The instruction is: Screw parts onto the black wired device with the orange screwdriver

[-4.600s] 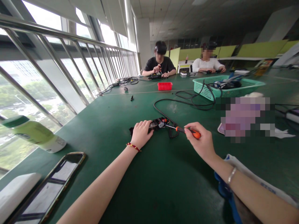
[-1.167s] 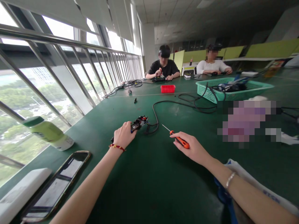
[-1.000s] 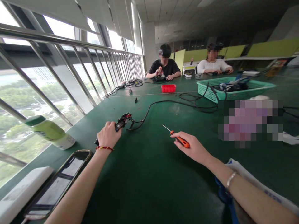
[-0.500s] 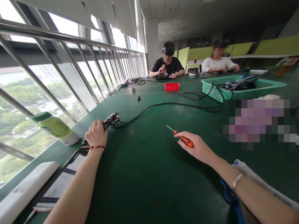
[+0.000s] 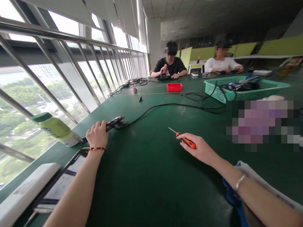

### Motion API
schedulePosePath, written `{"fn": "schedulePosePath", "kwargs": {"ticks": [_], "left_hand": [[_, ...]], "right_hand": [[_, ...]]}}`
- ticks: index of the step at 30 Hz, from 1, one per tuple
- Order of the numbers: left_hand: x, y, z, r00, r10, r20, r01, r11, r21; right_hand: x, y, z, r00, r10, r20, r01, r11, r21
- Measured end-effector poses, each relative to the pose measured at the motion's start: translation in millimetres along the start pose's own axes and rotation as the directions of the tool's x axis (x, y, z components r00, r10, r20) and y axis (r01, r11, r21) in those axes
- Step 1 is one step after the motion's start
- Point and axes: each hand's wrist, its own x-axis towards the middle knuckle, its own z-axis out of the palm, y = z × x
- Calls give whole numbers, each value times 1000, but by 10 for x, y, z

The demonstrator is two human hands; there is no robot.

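Note:
My left hand (image 5: 97,134) is wrapped round a long black corded device (image 5: 115,123). Wires and inner parts show at the device's far end, and its rear end pokes out left of the hand near the bottle; the hand covers its middle. A black cable (image 5: 151,108) runs from the far end across the table. In my right hand (image 5: 196,146) is a screwdriver (image 5: 188,142) with an orange and black handle. Its thin metal shaft points forward and left, apart from the device.
A green-capped bottle (image 5: 56,129) leans by the railing (image 5: 71,41). A teal basket (image 5: 220,94) of dark items is at right, a red tray (image 5: 174,88) farther back. A small black piece (image 5: 140,99) lies mid-table. Two people sit across the green table (image 5: 142,176).
The black device has turned in my left hand: its wired end is slightly farther right and lower, and more of its rear end shows. My right hand and the screwdriver are almost still.

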Motion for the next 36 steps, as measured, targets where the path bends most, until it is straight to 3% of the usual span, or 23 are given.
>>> {"fn": "schedulePosePath", "kwargs": {"ticks": [4,8,11,14,16,20,23,26,27,31,36], "left_hand": [[-8,-4,-7,999,-24,-27,24,999,-28],[-27,-14,-1,990,-122,-75,117,991,-69],[-29,-16,-21,959,-236,-157,208,963,-172],[-9,25,-83,931,-291,-220,222,931,-289],[14,104,-145,944,-238,-227,144,920,-365],[70,435,-305,983,79,-165,-155,837,-524],[115,802,-434,937,325,-127,-334,732,-594],[149,1175,-495,846,518,-128,-467,602,-648],[152,1286,-486,831,539,-134,-481,577,-660],[116,1602,-330,844,520,-130,-448,553,-702],[125,1634,-163,863,496,-99,-416,584,-697]], "right_hand": [[-2,-16,-3,1000,-9,-11,9,1000,-1],[-11,-28,-3,1000,-13,-20,13,1000,-8],[-10,-9,5,999,1,-49,-2,1000,-19],[3,27,14,996,6,-93,-8,1000,-18],[16,50,18,991,7,-134,-7,1000,1],[35,74,13,967,43,-250,-30,998,55],[38,76,2,946,76,-314,-52,995,83],[39,84,-3,941,87,-327,-60,994,91],[41,91,-1,944,94,-316,-71,994,85],[56,147,22,959,151,-240,-146,988,39],[73,210,53,960,179,-217,-178,984,20]]}}
